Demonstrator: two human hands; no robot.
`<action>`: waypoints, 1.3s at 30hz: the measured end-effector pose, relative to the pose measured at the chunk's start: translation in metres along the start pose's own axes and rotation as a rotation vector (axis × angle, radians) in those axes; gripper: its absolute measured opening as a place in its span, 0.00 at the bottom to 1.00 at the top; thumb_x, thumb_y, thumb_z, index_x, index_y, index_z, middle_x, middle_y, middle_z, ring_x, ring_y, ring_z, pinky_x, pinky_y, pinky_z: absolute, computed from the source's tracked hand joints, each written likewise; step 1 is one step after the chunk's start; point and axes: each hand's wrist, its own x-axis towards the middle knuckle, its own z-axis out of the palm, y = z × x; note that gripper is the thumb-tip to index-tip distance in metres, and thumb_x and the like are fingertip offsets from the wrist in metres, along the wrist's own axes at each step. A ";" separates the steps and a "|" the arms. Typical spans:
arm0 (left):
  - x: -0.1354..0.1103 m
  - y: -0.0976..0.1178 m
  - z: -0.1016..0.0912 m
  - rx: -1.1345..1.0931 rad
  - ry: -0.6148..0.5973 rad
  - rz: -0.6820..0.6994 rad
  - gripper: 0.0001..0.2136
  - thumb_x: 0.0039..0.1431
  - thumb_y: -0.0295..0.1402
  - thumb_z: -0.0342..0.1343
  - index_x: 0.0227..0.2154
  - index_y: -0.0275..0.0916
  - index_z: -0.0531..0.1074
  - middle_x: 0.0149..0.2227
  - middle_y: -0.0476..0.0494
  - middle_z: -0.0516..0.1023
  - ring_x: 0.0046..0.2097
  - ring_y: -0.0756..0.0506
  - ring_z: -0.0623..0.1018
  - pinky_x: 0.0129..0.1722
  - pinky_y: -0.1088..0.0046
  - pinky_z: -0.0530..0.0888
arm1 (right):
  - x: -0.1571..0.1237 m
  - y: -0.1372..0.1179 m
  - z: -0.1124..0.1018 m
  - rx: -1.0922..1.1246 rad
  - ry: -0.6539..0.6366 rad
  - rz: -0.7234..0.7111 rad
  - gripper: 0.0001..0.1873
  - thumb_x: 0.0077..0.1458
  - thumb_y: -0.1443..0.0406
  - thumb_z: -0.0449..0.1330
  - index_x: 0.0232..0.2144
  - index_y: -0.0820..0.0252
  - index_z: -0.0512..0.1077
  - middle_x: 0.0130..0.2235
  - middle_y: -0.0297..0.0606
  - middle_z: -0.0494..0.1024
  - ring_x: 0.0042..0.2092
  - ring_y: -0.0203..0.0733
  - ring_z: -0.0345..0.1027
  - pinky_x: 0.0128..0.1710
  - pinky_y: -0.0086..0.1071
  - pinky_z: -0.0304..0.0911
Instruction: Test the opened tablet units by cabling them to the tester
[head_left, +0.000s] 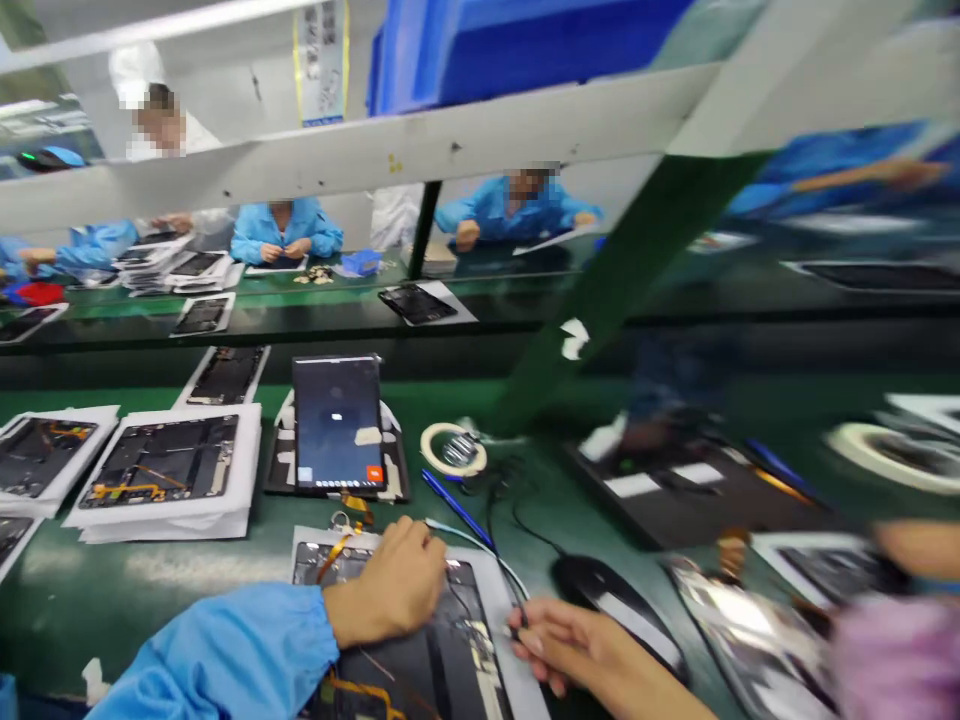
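An opened tablet (457,665) lies on a white sheet in front of me, its dark inside with orange ribbon cables facing up. My left hand (397,580), in a blue sleeve, rests over its upper part with curled fingers. Whatever those fingers hold is hidden. My right hand (574,645) pinches the dark end of a thin cable (517,580) by the tablet's right edge. Behind the left hand stands a lit tablet screen (337,425), tilted up and joined by an orange ribbon. A blue pen (457,507) lies beyond my hands.
White sheets with opened tablets (169,460) are stacked at the left. A black computer mouse (615,605) sits right of my right hand, and a tape roll (453,450) lies behind. A blurred neighbour's arm (892,650) enters at right. Several co-workers sit across the bench beyond a shelf beam.
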 end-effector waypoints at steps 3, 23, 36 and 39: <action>0.011 -0.008 0.005 -0.026 -0.015 0.001 0.14 0.70 0.29 0.41 0.42 0.35 0.73 0.44 0.37 0.73 0.47 0.42 0.70 0.49 0.63 0.70 | -0.002 -0.015 0.005 0.008 0.062 -0.024 0.29 0.45 0.45 0.69 0.36 0.64 0.74 0.27 0.38 0.75 0.29 0.37 0.67 0.30 0.30 0.64; 0.022 -0.010 -0.015 -0.164 -0.021 -0.080 0.18 0.72 0.32 0.39 0.50 0.39 0.74 0.50 0.42 0.79 0.48 0.42 0.78 0.51 0.63 0.71 | 0.000 -0.020 0.007 0.091 0.122 -0.022 0.17 0.42 0.60 0.66 0.34 0.65 0.71 0.22 0.30 0.73 0.20 0.31 0.62 0.20 0.26 0.59; 0.021 -0.009 -0.019 -0.249 -0.033 -0.048 0.20 0.71 0.30 0.40 0.54 0.41 0.75 0.49 0.42 0.79 0.50 0.43 0.78 0.53 0.64 0.73 | 0.005 -0.016 0.004 0.091 0.081 -0.020 0.19 0.43 0.58 0.67 0.35 0.66 0.71 0.27 0.38 0.79 0.18 0.29 0.59 0.18 0.25 0.50; 0.022 -0.010 -0.018 -0.262 -0.019 -0.050 0.20 0.70 0.30 0.40 0.54 0.40 0.75 0.50 0.41 0.79 0.49 0.43 0.78 0.53 0.65 0.73 | 0.006 -0.016 0.005 0.091 0.080 -0.022 0.19 0.43 0.58 0.67 0.35 0.66 0.72 0.27 0.37 0.78 0.18 0.29 0.59 0.18 0.25 0.50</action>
